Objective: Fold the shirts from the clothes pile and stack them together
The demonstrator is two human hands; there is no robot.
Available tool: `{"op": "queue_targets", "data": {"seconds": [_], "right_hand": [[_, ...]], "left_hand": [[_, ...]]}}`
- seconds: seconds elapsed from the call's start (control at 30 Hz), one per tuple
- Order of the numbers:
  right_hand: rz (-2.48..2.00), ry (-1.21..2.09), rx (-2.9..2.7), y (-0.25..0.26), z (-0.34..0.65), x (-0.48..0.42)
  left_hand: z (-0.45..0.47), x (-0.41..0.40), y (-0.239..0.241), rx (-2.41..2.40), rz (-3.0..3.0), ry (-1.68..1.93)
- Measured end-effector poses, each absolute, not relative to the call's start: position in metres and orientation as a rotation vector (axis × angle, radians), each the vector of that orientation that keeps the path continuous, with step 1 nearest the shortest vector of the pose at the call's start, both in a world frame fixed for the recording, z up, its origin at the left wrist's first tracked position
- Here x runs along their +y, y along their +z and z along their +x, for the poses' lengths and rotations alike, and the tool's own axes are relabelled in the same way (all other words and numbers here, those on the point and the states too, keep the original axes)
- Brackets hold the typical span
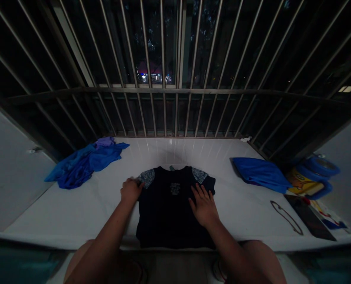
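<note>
A dark T-shirt (169, 217) with grey patterned shoulders and a small chest print lies spread on the white ledge (110, 221), its collar toward the window. My left hand (131, 190) is closed at the edge of the sleeve on the left, fingers curled round the cloth. On the right side of the chest, close to the other sleeve, my right hand (204, 205) rests flat with its fingers spread. The shirt's hem reaches the front edge of the ledge.
Crumpled blue clothes (86, 163) lie at the left. To the right are a folded blue cloth (260, 172), a blue and yellow container (311, 177), a looped cord (286, 217) and a dark flat panel (309, 217). Metal bars (163, 90) close off the window behind.
</note>
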State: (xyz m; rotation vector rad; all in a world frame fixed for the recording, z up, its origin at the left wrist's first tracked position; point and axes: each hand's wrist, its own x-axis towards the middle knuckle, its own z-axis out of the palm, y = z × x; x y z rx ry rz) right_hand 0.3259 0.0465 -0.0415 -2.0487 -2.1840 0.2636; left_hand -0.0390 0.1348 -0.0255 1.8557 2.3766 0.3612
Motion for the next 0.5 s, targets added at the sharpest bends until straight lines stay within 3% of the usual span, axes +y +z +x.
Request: {"op": "queue_targets", "data": {"seconds": [0.13, 0.23, 0.3, 0.5], "right_hand": [[-2.037, 0.273, -2.177, -0.042, 0.327, 0.046], [-2.033, 0.26, -2.181, -0.042, 0.327, 0.046], [-2.041, 0.263, -2.183, -0.041, 0.327, 0.047], [-2.047, 0.27, -2.198, -0.039, 0.326, 0.047]], "left_hand": [[-0.017, 0.135, -0.022, 2.207, 2.041, 0.603], [0.005, 0.111, -0.031, 1.753, 2.413, 0.815], [0.008, 0.092, -0.041, 1.487, 2.549, 0.773], [-0.034, 0.074, -0.057, 1.398, 2.372, 0.775]]}}
